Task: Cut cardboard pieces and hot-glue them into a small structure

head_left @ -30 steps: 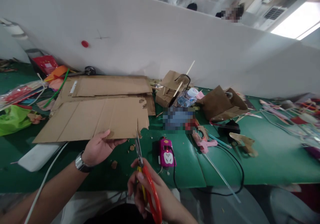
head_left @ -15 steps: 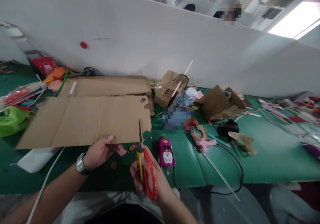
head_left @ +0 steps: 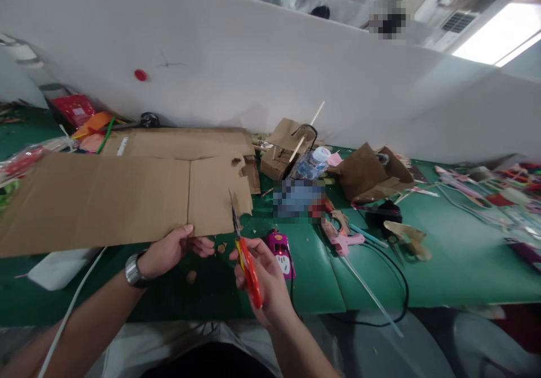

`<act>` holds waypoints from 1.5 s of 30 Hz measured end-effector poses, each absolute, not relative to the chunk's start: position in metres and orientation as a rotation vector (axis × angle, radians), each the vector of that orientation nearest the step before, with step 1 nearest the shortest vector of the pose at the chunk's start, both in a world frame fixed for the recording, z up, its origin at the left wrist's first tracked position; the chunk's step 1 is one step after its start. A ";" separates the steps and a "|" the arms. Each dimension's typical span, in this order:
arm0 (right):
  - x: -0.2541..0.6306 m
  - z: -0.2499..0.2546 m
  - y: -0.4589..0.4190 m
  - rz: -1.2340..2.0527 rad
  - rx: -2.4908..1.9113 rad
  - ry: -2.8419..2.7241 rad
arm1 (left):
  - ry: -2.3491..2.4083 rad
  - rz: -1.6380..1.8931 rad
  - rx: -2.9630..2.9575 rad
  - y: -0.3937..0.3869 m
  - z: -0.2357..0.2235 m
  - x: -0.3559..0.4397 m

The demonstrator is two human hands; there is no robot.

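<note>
A long flat sheet of brown cardboard [head_left: 127, 198] is held up over the green table, its right end ragged and notched. My left hand [head_left: 175, 248] grips its lower edge, thumb on the front face and fingers beneath. In my right hand [head_left: 264, 271] is a pair of scissors [head_left: 249, 271] with red and yellow handles. The narrow blades point up and lie at the sheet's lower edge, near its right end; they look almost closed. Small cardboard scraps [head_left: 191, 277] lie on the table below.
Another cardboard sheet [head_left: 181, 141] lies behind. To the right are a purple power socket [head_left: 282, 251], a pink glue gun [head_left: 342, 240], a plastic bottle [head_left: 313, 164] and an opened brown box [head_left: 372, 172]. A white cable [head_left: 76, 305] crosses my left forearm.
The cardboard sheet has shifted left and tilted slightly. The scissors have turned, with their handles closing together, and my right hand has moved a little right.
</note>
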State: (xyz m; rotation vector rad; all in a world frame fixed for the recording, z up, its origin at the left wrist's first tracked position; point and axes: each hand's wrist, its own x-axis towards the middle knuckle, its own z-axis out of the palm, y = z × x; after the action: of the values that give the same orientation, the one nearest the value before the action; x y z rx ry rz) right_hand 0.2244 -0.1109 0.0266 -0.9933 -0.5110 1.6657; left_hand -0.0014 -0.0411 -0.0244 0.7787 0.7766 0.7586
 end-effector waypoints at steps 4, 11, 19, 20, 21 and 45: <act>0.225 0.026 -0.109 1.663 -0.976 -0.458 | 0.796 0.689 0.877 -0.042 -0.024 -0.003; 0.222 0.028 -0.104 1.696 -0.948 -0.292 | 0.768 0.646 1.028 -0.044 -0.017 -0.003; 0.219 0.016 -0.094 1.643 -0.953 -0.380 | 0.751 0.650 0.984 -0.043 -0.018 -0.004; 0.220 0.016 -0.094 1.637 -0.958 -0.396 | 0.750 0.650 0.979 -0.043 -0.018 -0.004; 0.220 0.017 -0.094 1.629 -0.962 -0.417 | 0.748 0.651 0.977 -0.043 -0.018 -0.004; 0.218 0.010 -0.101 1.442 -1.219 -0.980 | 0.813 0.859 0.737 -0.045 -0.016 -0.001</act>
State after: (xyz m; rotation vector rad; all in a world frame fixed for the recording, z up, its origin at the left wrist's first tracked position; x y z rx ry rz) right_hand 0.2180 -0.1012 0.0104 -1.2187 -0.9797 1.4418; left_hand -0.0008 -0.0446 -0.0156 0.7373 0.8134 0.8594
